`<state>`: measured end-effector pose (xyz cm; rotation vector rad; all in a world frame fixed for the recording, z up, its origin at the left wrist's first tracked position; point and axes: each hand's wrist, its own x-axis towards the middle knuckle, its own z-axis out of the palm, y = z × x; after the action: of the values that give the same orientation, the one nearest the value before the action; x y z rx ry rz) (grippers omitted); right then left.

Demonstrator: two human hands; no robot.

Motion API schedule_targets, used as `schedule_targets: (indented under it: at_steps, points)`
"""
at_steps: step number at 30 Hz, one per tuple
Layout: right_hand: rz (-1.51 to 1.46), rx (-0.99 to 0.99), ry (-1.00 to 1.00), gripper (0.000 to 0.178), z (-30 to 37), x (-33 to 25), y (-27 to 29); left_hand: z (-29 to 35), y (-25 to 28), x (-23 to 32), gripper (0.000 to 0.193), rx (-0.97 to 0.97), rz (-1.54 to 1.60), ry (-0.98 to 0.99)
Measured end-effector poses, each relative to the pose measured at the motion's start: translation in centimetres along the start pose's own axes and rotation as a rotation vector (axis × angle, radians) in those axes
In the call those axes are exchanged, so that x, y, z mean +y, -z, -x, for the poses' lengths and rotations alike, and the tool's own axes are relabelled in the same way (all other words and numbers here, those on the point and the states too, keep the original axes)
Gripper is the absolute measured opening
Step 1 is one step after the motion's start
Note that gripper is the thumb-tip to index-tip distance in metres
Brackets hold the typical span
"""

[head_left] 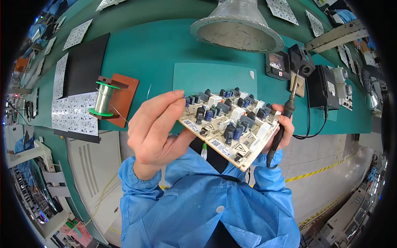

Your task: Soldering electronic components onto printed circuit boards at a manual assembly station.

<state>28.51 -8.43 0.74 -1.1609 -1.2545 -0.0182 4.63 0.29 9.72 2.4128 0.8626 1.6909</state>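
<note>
A pale circuit board (213, 133), crowded with capacitors and white and grey components, is held tilted in front of my chest. My left hand (157, 128) grips its left edge, with the thumb running beneath. Thin solder wire from the spool (104, 99) reaches this hand, and a loose wire end (149, 89) sticks up just beyond it. At the board's right edge, my right hand (283, 130) is closed on the board and also holds a soldering iron (285, 120), its tip pointing up and away. The board hides part of the right hand's fingers.
The spool sits on a brown stand (129, 93). Left of it lie bare white board panels (76, 113) on a black sheet (89, 62). A metal extraction hood (237, 29) hangs over the green bench. To the right stand an iron holder (301, 60) and a black soldering station (322, 87).
</note>
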Motion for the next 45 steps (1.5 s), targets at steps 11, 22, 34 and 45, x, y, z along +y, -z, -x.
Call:
schedule_targets:
  at_steps: [11, 22, 34, 45]
  points:
    - [0.018, -0.098, 0.041, 0.028, -0.9, -1.1, 0.0, 0.8, 1.0, -1.1, 0.042, -0.021, 0.056, 0.104]
    - [0.000, -0.180, 0.067, 0.025, -1.8, -2.1, -0.3, 1.9, 1.6, -2.0, 0.043, -0.030, 0.078, 0.174]
    - [0.032, -0.223, 0.066, 0.024, -1.7, -2.5, -0.3, 2.5, 1.7, -2.1, 0.043, -0.042, 0.044, 0.201]
    - [0.108, -0.252, 0.073, 0.025, -2.0, -3.3, -0.5, 3.2, -0.7, -0.7, 0.058, 0.025, 0.139, 0.168]
